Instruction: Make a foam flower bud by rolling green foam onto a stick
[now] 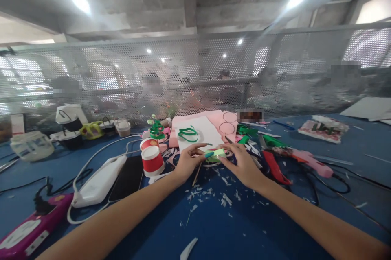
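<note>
Both my hands meet over a blue table [220, 227], pinching a small light-green foam piece [216, 153] between them. My left hand [187, 161] has its fingers closed on the left end of the piece, where a blue-tipped stick pokes out. My right hand [241, 163] grips the right end, fingers pressed together. A thin wooden stick [196, 174] lies under the left hand. Just beyond the hands sit a white sheet [198, 130] carrying a green foam loop [188, 133], and pink foam [214, 118].
Red paper cups [152, 159] stand left of my hands, beside a black phone [127, 178] and a white device with cables [99, 182]. A red tool [275, 167] and a pink glue gun [308, 161] lie to the right. White scraps [210, 197] litter the table; a perforated screen [195, 73] stands behind.
</note>
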{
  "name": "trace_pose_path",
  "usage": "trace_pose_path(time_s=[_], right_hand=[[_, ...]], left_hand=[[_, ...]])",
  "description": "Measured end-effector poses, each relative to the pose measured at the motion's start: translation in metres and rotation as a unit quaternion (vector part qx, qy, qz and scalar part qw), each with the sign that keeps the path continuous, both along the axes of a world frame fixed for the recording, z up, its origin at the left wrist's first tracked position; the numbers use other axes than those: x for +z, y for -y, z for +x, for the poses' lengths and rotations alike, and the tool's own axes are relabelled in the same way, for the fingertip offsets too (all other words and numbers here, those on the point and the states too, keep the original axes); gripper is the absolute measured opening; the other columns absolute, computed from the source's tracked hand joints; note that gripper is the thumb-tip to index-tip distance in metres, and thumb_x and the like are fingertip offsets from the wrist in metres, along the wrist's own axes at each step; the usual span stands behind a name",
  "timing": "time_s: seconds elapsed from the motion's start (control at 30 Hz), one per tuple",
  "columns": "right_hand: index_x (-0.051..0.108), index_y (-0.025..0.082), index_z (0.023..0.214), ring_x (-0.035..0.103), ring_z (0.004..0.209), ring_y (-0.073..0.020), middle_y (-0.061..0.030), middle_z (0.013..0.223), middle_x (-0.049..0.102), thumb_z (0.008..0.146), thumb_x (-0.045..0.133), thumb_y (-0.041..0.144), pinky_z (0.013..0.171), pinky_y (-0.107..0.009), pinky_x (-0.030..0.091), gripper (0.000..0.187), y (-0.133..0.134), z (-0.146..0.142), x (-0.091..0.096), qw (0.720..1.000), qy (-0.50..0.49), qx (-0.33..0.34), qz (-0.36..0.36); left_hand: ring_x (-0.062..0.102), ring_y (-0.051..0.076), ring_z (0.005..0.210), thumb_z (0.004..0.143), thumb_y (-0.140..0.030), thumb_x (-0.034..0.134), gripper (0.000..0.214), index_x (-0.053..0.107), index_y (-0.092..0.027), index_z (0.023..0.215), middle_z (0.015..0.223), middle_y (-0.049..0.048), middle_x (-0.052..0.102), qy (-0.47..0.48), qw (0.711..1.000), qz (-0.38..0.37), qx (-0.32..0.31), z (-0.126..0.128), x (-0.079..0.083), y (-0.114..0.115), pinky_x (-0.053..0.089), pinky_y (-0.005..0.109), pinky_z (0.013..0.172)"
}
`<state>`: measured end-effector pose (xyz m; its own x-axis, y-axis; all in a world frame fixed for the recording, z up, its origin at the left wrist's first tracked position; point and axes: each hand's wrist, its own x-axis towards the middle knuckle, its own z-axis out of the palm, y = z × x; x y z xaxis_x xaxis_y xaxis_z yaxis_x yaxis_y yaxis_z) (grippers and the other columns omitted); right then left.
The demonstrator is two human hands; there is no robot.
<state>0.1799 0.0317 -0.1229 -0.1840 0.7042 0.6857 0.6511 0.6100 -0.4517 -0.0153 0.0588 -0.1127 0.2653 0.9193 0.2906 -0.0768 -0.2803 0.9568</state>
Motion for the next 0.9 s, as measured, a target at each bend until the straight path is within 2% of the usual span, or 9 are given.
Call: trace_pose_path(time_s=[0.1,0.27,0.33,0.5,0.6,0.73,0.9], right_hand=[[0.058,0.019,0.097,0.054,0.091,-0.0215,-0.0076,0.093,0.06,0.081,0.048,0.044,0.081,-0.036,0.044,0.031,0.009,-0.005,0.008,0.995,-0.071,0.046,-0.051],[0.056,0.016,0.102,0.057,0.074,-0.0165,-0.0061,0.089,0.063,0.081,0.047,0.048,0.064,-0.027,0.044,0.039,0.012,-0.006,0.01,0.962,-0.157,0.158,-0.16],[0.056,0.015,0.101,0.057,0.069,-0.0159,-0.0052,0.082,0.064,0.08,0.047,0.049,0.061,-0.026,0.043,0.041,0.007,-0.004,0.007,0.95,-0.182,0.175,-0.185],[0.062,0.016,0.083,0.055,0.057,-0.016,-0.0034,0.068,0.065,0.076,0.053,0.05,0.053,-0.025,0.041,0.036,0.0,-0.001,0.003,0.963,-0.173,0.109,-0.175],[0.061,0.016,0.073,0.05,0.047,-0.0133,-0.0026,0.061,0.065,0.077,0.051,0.05,0.048,-0.024,0.038,0.035,0.001,0.0,0.006,0.973,-0.154,0.067,-0.16],[0.049,0.019,0.056,0.046,0.039,-0.0116,0.0014,0.044,0.056,0.074,0.054,0.051,0.042,-0.023,0.035,0.037,0.005,0.0,0.01,0.974,-0.157,0.045,-0.157],[0.039,0.02,0.05,0.039,0.032,-0.0089,0.0064,0.034,0.044,0.067,0.06,0.053,0.038,-0.021,0.03,0.043,0.008,-0.002,0.009,0.977,-0.133,0.043,-0.163]], left_hand=[[0.05,0.006,0.053,0.059,-0.023,0.072,0.041,0.062,-0.016,0.097,0.063,-0.0027,0.059,0.006,1.0,-0.009,-0.009,0.001,0.002,0.002,0.035,0.018,0.051],[0.051,0.006,0.055,0.058,-0.024,0.073,0.037,0.063,-0.016,0.093,0.061,-0.0032,0.059,-0.004,1.0,0.0,-0.002,0.002,0.0,0.002,0.037,0.017,0.054],[0.051,0.006,0.054,0.059,-0.025,0.073,0.036,0.063,-0.015,0.092,0.06,-0.003,0.059,-0.011,1.0,0.009,-0.002,0.002,-0.001,0.001,0.037,0.018,0.054],[0.053,0.009,0.058,0.06,-0.027,0.071,0.033,0.064,-0.015,0.091,0.063,-0.0012,0.06,-0.046,0.998,0.036,0.002,0.001,-0.002,0.0,0.04,0.02,0.057],[0.055,0.01,0.063,0.064,-0.03,0.068,0.031,0.064,-0.015,0.091,0.07,0.0015,0.062,-0.085,0.994,0.063,-0.019,0.002,-0.002,0.002,0.042,0.021,0.061],[0.056,0.013,0.07,0.066,-0.03,0.067,0.031,0.065,-0.015,0.093,0.078,0.0041,0.064,-0.125,0.984,0.115,-0.048,0.003,-0.002,0.005,0.044,0.023,0.064],[0.056,0.012,0.064,0.058,-0.027,0.072,0.022,0.068,-0.016,0.077,0.07,0.0024,0.065,-0.182,0.97,0.155,-0.038,0.003,-0.004,0.007,0.043,0.023,0.06]])
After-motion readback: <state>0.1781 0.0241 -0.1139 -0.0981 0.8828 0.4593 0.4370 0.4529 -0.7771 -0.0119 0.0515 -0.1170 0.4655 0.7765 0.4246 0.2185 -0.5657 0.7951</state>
